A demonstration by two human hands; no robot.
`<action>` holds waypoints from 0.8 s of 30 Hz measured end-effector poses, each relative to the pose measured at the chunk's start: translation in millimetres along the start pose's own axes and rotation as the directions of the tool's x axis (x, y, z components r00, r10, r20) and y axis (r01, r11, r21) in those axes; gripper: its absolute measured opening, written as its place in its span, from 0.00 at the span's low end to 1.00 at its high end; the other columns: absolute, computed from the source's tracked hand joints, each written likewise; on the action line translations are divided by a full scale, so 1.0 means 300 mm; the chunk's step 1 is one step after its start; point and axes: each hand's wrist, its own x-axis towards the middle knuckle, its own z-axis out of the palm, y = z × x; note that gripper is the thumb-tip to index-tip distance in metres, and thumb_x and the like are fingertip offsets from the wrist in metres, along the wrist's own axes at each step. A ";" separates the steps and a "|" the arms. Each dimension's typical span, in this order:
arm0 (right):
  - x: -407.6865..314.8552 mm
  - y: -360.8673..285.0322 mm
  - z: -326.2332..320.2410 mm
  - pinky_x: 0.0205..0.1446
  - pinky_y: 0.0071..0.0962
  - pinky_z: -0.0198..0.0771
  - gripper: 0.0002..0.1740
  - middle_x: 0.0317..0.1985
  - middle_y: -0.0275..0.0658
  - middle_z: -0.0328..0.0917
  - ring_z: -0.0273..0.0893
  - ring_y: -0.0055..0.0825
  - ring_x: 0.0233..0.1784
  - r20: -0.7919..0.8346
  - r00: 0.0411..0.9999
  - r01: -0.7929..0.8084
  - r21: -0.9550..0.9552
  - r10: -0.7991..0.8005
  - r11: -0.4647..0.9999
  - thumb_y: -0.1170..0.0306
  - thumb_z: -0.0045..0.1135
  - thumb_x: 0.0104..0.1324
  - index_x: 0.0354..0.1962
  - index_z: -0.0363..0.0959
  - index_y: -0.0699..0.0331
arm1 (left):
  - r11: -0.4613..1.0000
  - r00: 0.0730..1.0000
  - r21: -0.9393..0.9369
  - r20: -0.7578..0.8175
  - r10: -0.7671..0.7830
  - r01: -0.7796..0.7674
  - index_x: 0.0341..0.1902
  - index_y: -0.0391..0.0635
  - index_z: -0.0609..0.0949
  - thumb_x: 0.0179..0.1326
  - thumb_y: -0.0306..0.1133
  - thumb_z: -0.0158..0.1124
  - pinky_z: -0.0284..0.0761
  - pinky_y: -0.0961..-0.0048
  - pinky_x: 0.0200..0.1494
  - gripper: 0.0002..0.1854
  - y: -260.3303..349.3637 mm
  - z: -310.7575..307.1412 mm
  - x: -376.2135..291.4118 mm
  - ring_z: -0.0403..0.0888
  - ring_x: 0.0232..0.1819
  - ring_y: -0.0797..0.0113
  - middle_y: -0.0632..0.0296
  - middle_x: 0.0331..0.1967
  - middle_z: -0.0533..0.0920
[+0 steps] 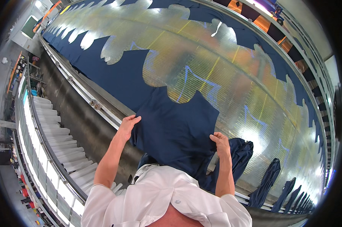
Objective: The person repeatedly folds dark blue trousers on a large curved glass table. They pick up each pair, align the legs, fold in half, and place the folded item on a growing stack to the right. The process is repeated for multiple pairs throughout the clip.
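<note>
A cut panel of dark navy fabric (173, 127), with a scooped neckline and shoulder points, hangs between my two hands. My left hand (128, 127) pinches its left edge between thumb and fingers. At its right edge, my right hand (220, 142) pinches the cloth in the same way. The panel's upper part lies over the near edge of a long table (199, 79) with a glossy surface, yellow ruled lines and blue curved outlines; its lower part drops towards my body. Just left of it, another navy panel (117, 73) lies flat on the table.
Bunched navy pieces (240, 153) hang over the near edge on the right, with several more (267, 181) beyond. A metal rail (83, 93) runs along the table. Navy panels (250, 35) line the far side. White boards (57, 136) stand in a rack at left.
</note>
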 end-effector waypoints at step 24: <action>0.087 -0.432 0.164 0.33 0.14 0.66 0.09 0.27 0.21 0.69 0.67 0.08 0.28 -0.231 0.899 0.416 0.188 -0.371 0.890 0.65 0.56 0.77 0.35 0.72 0.56 | 0.882 0.946 -0.350 -0.043 0.321 -0.315 0.37 0.53 0.72 0.76 0.38 0.61 0.75 0.79 0.41 0.10 0.233 0.016 0.025 0.74 0.36 0.85 0.76 0.33 0.77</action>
